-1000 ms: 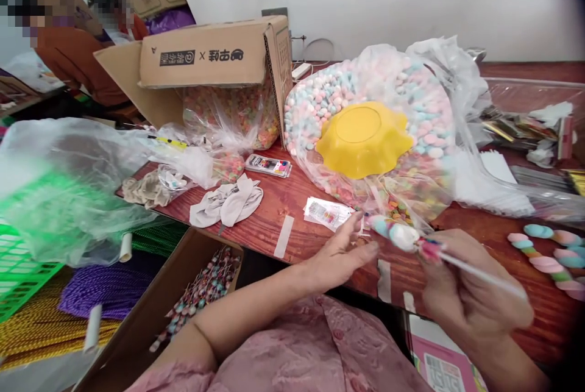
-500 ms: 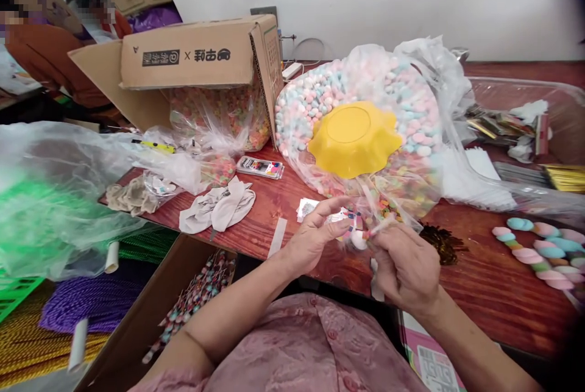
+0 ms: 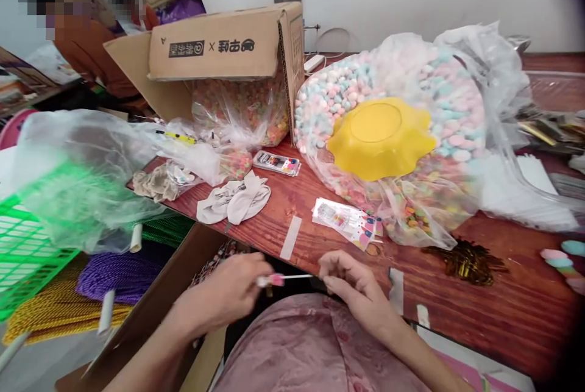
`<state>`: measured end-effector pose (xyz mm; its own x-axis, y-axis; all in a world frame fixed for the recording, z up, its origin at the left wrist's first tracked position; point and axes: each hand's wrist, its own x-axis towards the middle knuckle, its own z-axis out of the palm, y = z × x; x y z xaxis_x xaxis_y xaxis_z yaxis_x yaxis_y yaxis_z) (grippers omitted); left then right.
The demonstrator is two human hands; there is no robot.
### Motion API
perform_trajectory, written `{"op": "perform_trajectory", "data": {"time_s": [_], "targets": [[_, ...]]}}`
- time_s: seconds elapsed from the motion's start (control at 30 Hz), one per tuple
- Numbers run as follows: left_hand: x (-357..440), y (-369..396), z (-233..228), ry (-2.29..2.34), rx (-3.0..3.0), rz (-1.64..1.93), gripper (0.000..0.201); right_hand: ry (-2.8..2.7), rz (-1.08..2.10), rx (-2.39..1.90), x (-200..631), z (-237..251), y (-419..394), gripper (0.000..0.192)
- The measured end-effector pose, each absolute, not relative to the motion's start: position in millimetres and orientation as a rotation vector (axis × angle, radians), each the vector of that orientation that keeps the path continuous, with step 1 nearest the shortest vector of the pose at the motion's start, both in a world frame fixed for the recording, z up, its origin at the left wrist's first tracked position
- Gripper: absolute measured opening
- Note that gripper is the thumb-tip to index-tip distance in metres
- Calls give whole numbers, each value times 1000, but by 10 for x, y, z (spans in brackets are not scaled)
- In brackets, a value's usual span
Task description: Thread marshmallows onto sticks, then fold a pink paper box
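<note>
A small candy on a thin white stick [image 3: 297,277], with a pink and white end, spans the gap between my hands over my lap. My left hand [image 3: 233,285] closes around the candy end, its fingers slightly blurred. At the other end, the fingertips of my right hand [image 3: 351,285] pinch the stick. Below and behind my left hand is an open cardboard box [image 3: 159,294] with many similar sticks inside, partly hidden by that hand. On the table ahead of my right hand lies a stack of printed cards [image 3: 342,221].
An upturned yellow scalloped bowl [image 3: 379,136] rests on big clear bags of pastel candy [image 3: 347,84]. A carton [image 3: 214,44] holds another candy bag. Pale cloth [image 3: 235,198] and gold tinsel [image 3: 475,263] lie on the table. A green basket [image 3: 36,239] stands left. Other people sit far left.
Both hands moved from over the printed cards down and left to the table's front edge, taking the candy stick along. The cards are now uncovered. The view has turned left.
</note>
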<state>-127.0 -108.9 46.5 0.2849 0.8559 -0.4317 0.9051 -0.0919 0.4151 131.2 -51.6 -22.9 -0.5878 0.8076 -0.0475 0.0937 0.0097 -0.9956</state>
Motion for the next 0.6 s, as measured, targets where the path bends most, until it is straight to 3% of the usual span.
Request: {"op": "perform_trajectory", "data": {"time_s": [0.07, 0.13, 0.3, 0.43, 0.6], "targets": [[-1554, -1214, 466, 1845, 1787, -493, 26, -1942, 1166, -967, 1402, -232, -463, 11], [-1648, -1198, 423, 2014, 1744, -650, 28, -2032, 866, -995, 1475, -237, -435, 13], [-911, -520, 215, 1567, 2474, 9, 37, -2168, 619, -999, 1389, -116, -605, 21], [-90, 105, 59, 1338, 2788, -129, 39, -2219, 307, -1155, 1693, -19, -668, 24], [69, 382, -121, 1286, 2852, -243, 36, -1794, -181, -1656, 3151, -127, -681, 16]]}}
